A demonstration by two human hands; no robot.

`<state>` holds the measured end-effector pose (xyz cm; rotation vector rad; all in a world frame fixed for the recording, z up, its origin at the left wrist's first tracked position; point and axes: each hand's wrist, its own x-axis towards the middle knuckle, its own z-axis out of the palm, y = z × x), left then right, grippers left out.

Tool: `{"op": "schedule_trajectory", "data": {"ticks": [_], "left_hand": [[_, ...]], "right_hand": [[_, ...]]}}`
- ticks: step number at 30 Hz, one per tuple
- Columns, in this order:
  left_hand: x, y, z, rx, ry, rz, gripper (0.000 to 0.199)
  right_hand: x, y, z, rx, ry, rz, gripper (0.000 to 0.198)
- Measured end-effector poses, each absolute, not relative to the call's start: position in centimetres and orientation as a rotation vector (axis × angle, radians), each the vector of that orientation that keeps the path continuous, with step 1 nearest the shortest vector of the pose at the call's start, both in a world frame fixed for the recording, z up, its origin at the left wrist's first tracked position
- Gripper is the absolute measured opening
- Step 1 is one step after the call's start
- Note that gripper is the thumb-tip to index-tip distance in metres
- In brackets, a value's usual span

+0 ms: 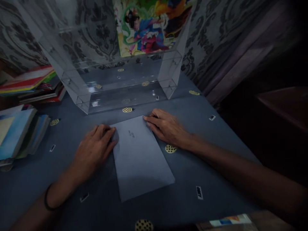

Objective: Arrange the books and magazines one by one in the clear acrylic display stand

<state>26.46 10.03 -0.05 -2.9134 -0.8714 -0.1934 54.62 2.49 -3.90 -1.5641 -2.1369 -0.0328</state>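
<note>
A thin white booklet or folded sheet (141, 160) lies flat on the table in front of me, with a few small lines of print near its upper part. My left hand (95, 144) is at its upper left corner, fingers curled and the tips pinching the edge. At the upper right corner, my right hand (168, 126) has its thumb and fingers closed on the paper. A dark band (48, 199) circles my left wrist.
A clear acrylic rack (125, 96) stands behind the booklet, holding a colourful picture book (146, 35). Stacked books (31, 80) and more books (21, 131) sit at the left. Pineapple-patterned blue cloth (192, 166) covers the table, whose right edge drops off beside a curtain (231, 61).
</note>
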Motion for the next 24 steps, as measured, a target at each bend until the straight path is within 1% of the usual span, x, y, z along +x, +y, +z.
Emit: {"op": "schedule_trajectory", "data": {"ticks": [3,5,14,24], "left_hand": [[27.0,9.4,-0.1,-2.856,-0.678,-0.219,0.038],[27.4,9.0,-0.3,-2.878,-0.607,-0.243,0.039],[30.2,8.8,-0.5,-3.071,-0.512,-0.171,0.048],[32.8,7.4,0.0,-3.263,-0.405,-0.116,0.046]], "right_hand": [[55.1,2.7,-4.0,-1.528,-2.141,0.015,0.036],[55.2,2.7,-3.9,-1.525,-2.148,0.022,0.035],[55.2,2.9,-4.0,-1.522,-2.145,0.011,0.031],[55.2,3.0,-4.1,-1.523,-2.142,0.019,0.03]]}}
